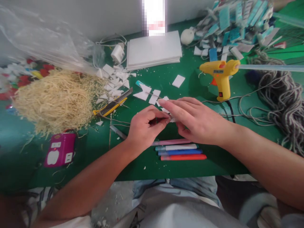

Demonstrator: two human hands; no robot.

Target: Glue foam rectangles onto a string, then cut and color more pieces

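Note:
Over the middle of the green table, my left hand (148,125) is pinched, with thumb and forefinger meeting at a small piece that the fingers mostly hide. My right hand (194,118) reaches in from the other side, fingers bent around the same spot; what it grips is hidden. Just beyond the fingertips lie small white cut pieces (155,97), and a thin strand seems to run across them. A grey string (118,122) trails from the left toward my left hand. Below my hands lie several markers: white (177,147), blue (179,152) and red (184,157) among them.
A yellow glue gun (220,77) stands at right, beside grey yarn (280,95). To the left are straw (57,98), a yellow cutter knife (114,106) and a purple power box (60,149). White sheets (153,50) and a pile of blue-and-white scraps (232,25) lie behind.

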